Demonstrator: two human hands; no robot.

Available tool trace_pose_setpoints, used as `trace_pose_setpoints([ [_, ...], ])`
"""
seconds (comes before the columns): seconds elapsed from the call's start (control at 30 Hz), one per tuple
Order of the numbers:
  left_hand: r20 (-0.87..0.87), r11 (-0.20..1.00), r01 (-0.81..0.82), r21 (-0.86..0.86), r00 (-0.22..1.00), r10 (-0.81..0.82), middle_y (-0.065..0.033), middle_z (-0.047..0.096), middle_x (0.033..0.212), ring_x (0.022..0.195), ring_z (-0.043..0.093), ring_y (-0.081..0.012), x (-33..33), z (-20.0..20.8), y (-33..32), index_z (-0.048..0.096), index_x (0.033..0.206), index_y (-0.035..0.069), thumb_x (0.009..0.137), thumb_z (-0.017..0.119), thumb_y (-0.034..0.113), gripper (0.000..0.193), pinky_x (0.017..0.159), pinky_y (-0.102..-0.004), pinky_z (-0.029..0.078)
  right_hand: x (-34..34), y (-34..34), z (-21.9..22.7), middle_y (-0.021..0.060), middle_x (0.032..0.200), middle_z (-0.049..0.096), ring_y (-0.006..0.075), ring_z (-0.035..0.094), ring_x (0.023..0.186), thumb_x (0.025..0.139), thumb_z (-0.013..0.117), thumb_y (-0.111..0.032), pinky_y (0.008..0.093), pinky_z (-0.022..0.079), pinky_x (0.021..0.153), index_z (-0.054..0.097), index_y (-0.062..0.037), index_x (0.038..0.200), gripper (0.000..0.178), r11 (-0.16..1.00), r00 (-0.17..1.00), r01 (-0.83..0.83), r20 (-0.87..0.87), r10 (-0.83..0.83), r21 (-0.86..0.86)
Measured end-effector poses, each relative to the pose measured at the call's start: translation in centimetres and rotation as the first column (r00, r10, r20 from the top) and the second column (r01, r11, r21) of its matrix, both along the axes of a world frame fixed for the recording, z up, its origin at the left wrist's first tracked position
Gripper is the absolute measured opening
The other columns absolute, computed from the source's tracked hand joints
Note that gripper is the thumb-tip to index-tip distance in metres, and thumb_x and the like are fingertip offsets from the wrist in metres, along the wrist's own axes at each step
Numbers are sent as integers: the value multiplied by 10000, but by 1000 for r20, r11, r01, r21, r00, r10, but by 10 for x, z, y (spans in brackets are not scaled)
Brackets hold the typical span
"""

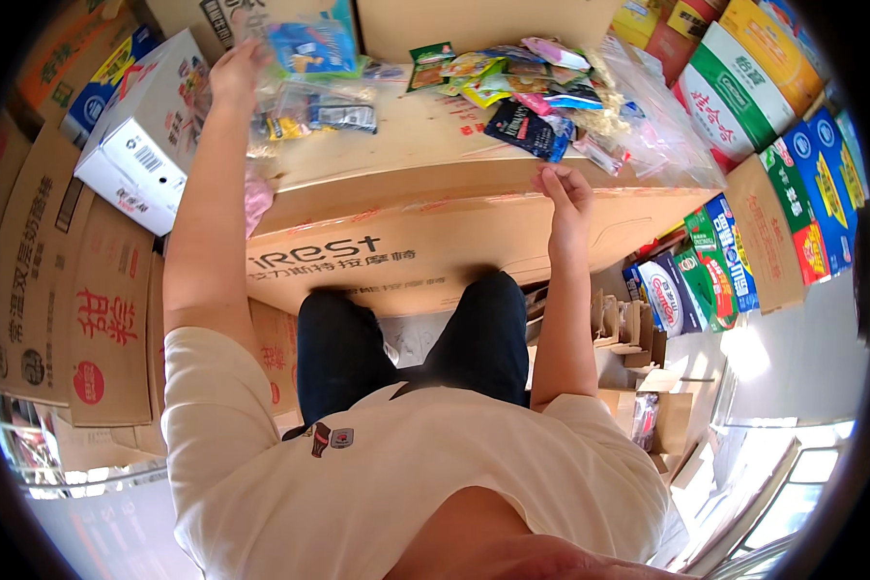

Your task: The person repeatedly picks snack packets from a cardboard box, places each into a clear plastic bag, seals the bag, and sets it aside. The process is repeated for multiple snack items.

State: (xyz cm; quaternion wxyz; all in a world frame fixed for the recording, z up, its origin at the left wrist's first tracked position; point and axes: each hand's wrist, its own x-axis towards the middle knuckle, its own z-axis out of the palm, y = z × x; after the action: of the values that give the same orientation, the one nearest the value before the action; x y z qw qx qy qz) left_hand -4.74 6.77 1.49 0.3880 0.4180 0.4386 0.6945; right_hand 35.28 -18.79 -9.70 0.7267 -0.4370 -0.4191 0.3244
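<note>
L hand (237,72), upper L of frame, is up by a shiny blue packet (311,50); from here can't tell if it's gripping. R hand (568,198), R of ctr, fingers bent, hold unclear, near 1 dark foil packet (527,132). Crinkly snack pouches (483,66) clutter btwn, top ctr, atop big flat cardboard box (474,217); boxy white carton (135,159) crowds L forearm.

Left grip (237,70) blurred, hold unclear.
</note>
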Motion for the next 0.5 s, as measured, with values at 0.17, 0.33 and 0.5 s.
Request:
trace_pose_setpoints([
  [0.17,-655,826,-492,275,533,535,-180,617,1116,962,565,-335,-49,-97,25,573,1219,-36,712,766,295,635,885,-410,457,65,2,-23,42,882,683,113,619,781,904,646,-119,254,470,748,659,-10,1001,146,987,985,148,92,-143,-56],
  [0.33,-763,904,-27,427,526,376,-168,580,1071,1033,526,-347,26,-138,-90,564,1185,29,776,664,98,426,913,-416,417,174,31,-43,100,1090,644,205,598,974,828,704,-189,336,460,842,654,-68,1082,286,812,712,583,472,-519,14],
  [0.5,-854,896,41,442,325,407,-127,561,1118,1018,493,-339,53,-161,-146,586,1121,73,780,642,80,346,920,-444,378,223,79,-12,130,1389,474,299,393,1306,787,674,-270,489,307,1060,641,-139,1155,392,505,226,860,836,-501,71],
])
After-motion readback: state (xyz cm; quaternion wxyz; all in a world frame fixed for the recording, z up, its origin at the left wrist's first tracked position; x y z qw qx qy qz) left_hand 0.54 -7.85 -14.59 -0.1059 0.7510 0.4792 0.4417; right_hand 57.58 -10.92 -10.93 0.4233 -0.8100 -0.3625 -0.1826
